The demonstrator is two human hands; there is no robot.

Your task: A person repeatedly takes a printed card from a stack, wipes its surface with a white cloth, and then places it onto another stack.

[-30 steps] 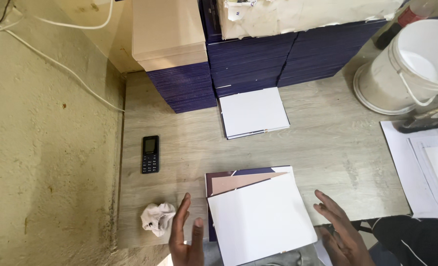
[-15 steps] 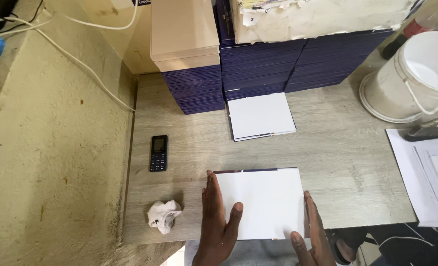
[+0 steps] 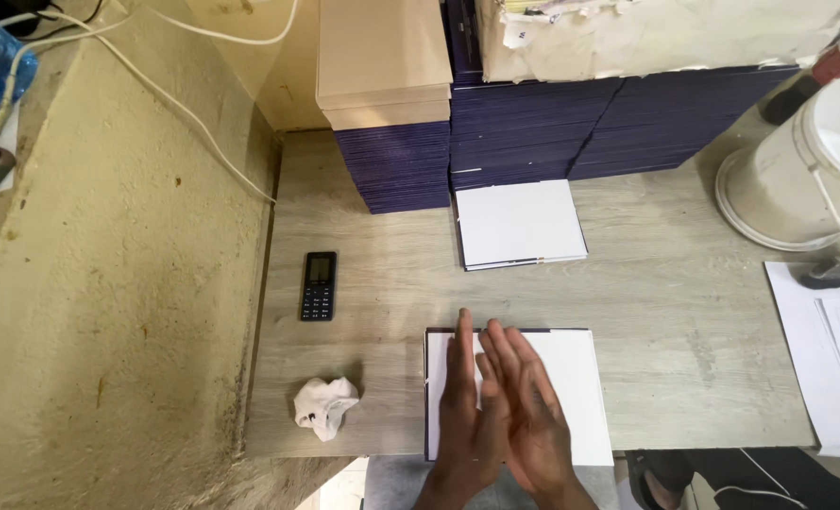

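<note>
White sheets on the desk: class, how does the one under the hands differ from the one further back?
The near sheet lies at the table's front edge, the far sheet by the purple stacks. The left hand and right hand press flat on the near sheet; the far sheet lies untouched. The near sheet looks larger. Both are white, rectangular, with dark edging.

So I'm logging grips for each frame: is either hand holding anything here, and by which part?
Nothing is gripped. Both hands, left hand and right hand, lie flat, overlapping, with fingers straight, pressing on the white sheet near its left half.
</note>
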